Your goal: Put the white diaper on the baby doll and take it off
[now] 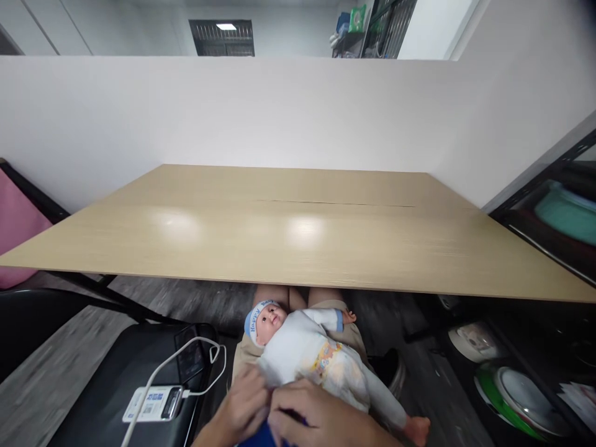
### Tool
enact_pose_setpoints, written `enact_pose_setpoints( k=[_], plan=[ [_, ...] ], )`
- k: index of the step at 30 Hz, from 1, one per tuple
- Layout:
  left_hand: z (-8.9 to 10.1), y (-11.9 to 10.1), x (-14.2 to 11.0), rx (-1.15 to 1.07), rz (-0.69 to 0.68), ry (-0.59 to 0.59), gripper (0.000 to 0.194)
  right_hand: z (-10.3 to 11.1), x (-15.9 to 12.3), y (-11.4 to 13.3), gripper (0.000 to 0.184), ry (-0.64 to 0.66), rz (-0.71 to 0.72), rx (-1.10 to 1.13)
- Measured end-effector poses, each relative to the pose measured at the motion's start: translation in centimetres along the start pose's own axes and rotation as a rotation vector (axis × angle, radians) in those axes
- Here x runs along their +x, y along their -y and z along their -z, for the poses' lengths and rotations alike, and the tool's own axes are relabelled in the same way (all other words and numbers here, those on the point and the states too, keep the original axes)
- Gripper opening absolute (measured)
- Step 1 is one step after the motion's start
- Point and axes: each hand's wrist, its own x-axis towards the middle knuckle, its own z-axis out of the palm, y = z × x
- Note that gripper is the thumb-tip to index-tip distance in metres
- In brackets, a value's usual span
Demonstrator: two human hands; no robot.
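Observation:
A baby doll [302, 341] in a white outfit and a blue-and-white hat [257, 321] lies face up across the lap, its head to the left and its bare foot [418, 428] to the lower right. My left hand [246, 397] is beside the doll's torso, fingers curled and slightly blurred. Close against it, my right hand [307, 410] is closed too, with fingers bent at the doll's near side. Whatever lies between the fingertips is hidden; the doll's near arm is not visible. Something blue shows just below both hands.
A wooden table [288, 230] spans the space ahead, its front edge above the lap. On the left, a black chair [116, 372] holds a power bank [153, 403] with a white cable [151, 375]. Dark shelving with a round green-rimmed item [493, 394] stands right.

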Motion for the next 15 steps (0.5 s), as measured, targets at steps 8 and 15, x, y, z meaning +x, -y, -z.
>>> enact_pose_setpoints(
  k=[8, 15],
  plan=[
    [2.4, 7.3, -11.4, -0.052, 0.964, -0.268, 0.042, 2.6, -3.6, -4.5, 0.021, -0.364, -0.137, -0.434],
    [3.9, 14.0, -13.5, 0.22, 1.272, -0.167, 0.028, 3.8, -5.6, -7.5, 0.009, -0.51, -0.282, -0.401]
  ],
)
